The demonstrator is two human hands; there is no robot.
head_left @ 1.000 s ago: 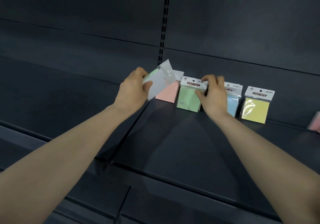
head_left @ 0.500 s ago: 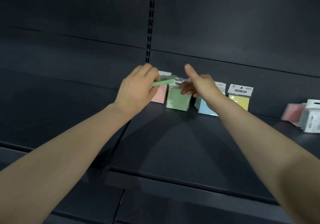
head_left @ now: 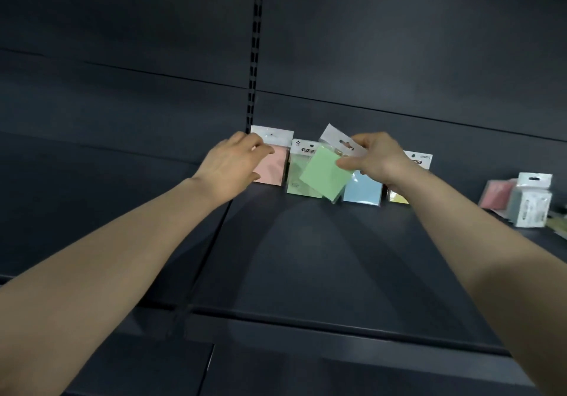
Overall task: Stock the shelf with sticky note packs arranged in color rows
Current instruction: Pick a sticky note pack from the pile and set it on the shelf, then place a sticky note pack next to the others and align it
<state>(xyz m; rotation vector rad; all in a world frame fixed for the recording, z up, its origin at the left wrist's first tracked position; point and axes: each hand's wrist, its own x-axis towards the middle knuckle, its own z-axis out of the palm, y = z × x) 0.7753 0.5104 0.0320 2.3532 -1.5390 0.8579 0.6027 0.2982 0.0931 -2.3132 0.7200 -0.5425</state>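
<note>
Against the back panel of the dark shelf [head_left: 306, 257] stand a pink pack [head_left: 274, 165], a green pack [head_left: 297, 178], a blue pack [head_left: 363, 188] and a yellow pack [head_left: 399, 199], side by side. My right hand [head_left: 374, 158] pinches a second green pack [head_left: 326, 171] by its white header card and holds it tilted in the air before the standing green and blue packs. My left hand [head_left: 234, 164] is in front of the pink pack with loosely bent fingers, its fingertips at that pack's header; it holds nothing.
More packs lie in a loose pile at the right end of the shelf, a pink one [head_left: 495, 194] and a white-carded one [head_left: 530, 202]. A slotted upright [head_left: 254, 58] runs up the back panel. A lower shelf edge [head_left: 337, 349] shows below.
The loose green pack has passed from my left hand to my right hand. My left hand has moved left in front of the pink pack. The view has shifted right, showing the pile.
</note>
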